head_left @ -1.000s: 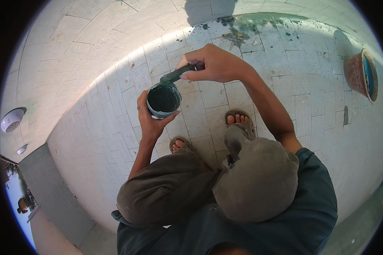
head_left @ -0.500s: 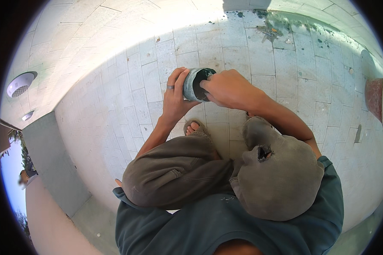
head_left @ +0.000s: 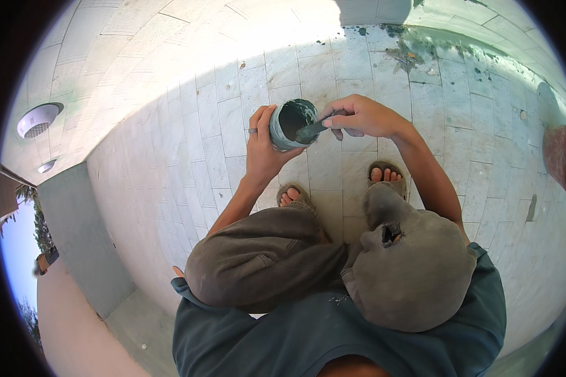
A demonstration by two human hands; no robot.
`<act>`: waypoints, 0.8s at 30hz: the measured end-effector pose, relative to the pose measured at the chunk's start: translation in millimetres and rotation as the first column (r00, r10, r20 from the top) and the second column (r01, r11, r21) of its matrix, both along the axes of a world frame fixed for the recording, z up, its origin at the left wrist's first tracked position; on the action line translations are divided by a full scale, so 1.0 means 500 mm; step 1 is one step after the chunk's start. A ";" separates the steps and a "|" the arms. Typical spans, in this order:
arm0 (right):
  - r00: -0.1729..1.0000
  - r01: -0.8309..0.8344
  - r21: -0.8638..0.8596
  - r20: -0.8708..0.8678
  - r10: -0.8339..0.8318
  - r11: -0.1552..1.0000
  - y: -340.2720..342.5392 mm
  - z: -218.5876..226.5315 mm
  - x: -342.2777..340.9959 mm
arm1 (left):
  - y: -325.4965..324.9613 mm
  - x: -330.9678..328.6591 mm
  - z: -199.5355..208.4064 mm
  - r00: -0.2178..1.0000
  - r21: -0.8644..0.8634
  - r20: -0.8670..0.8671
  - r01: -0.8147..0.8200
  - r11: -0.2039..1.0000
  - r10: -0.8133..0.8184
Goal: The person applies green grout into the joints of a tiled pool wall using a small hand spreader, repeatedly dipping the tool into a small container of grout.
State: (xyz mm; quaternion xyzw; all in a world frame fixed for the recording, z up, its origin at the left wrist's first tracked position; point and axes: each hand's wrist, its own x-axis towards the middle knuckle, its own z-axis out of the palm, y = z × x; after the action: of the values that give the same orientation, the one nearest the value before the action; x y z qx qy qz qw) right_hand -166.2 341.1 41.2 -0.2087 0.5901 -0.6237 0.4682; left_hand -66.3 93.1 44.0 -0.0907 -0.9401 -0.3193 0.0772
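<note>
A person in a dark teal T-shirt (head_left: 283,336) and grey-brown trousers (head_left: 251,264), torn at the right knee, squats on a pale tiled floor (head_left: 233,135), gripping a small cylindrical cup (head_left: 285,144) just off the view's centre toward 12 o'clock. The left hand (head_left: 265,139), a ring on one finger, wraps the cup from its 9 o'clock side, fingers curled around the wall and thumb reaching below toward 6 o'clock. The right hand (head_left: 365,116) comes in at the cup's 3 o'clock side, its fingers pinched narrow on a small spatula (head_left: 310,131) coated in dark grey-green; the blade lies over the rim and into the cup's mouth. Dark green paste (head_left: 307,112) coats the inner wall. The cup tilts slightly, its mouth facing the camera. Sandals (head_left: 303,193) show on both feet, toward 6 o'clock from the cup. Dark green spatters (head_left: 407,58) mark the floor between 1 and 2 o'clock, near the wall. A reddish-brown bucket (head_left: 554,156), blue inside, stands near 3 o'clock; a round white fixture (head_left: 39,120) sits between 9 and 10.
</note>
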 end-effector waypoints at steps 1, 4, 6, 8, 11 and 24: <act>0.994 0.042 -0.028 0.097 -0.039 0.999 0.014 -0.004 -0.002 | 0.001 -0.005 0.000 0.999 -0.047 -0.031 0.009 0.999 -0.010; 0.943 0.247 -0.123 0.261 -0.209 0.961 0.049 -0.014 -0.005 | -0.002 -0.012 0.002 1.000 -0.043 -0.005 -0.026 0.999 0.025; 0.897 0.372 -0.183 0.325 -0.301 0.910 0.066 -0.029 -0.011 | -0.007 -0.010 0.003 0.996 0.010 0.069 -0.057 0.998 0.056; 0.831 0.516 -0.216 0.361 -0.423 0.829 0.097 -0.041 -0.029 | -0.026 0.000 -0.015 0.993 0.020 0.083 -0.090 0.996 0.088; 0.668 0.738 -0.275 0.428 -0.609 0.616 0.157 -0.055 -0.086 | -0.034 0.010 -0.018 0.988 0.099 0.109 -0.121 0.988 0.110; -0.439 0.883 -0.246 -0.136 -0.888 -0.399 0.333 -0.206 -0.328 | -0.017 0.005 -0.016 0.979 0.088 0.182 -0.110 0.990 0.093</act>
State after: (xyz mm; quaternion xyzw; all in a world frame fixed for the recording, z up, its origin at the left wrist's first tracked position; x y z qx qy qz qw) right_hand -330.0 507.8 -61.7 0.2909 0.5479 -0.6973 -0.3591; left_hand -64.1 84.8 36.1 -0.0099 -0.9300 -0.3673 0.0134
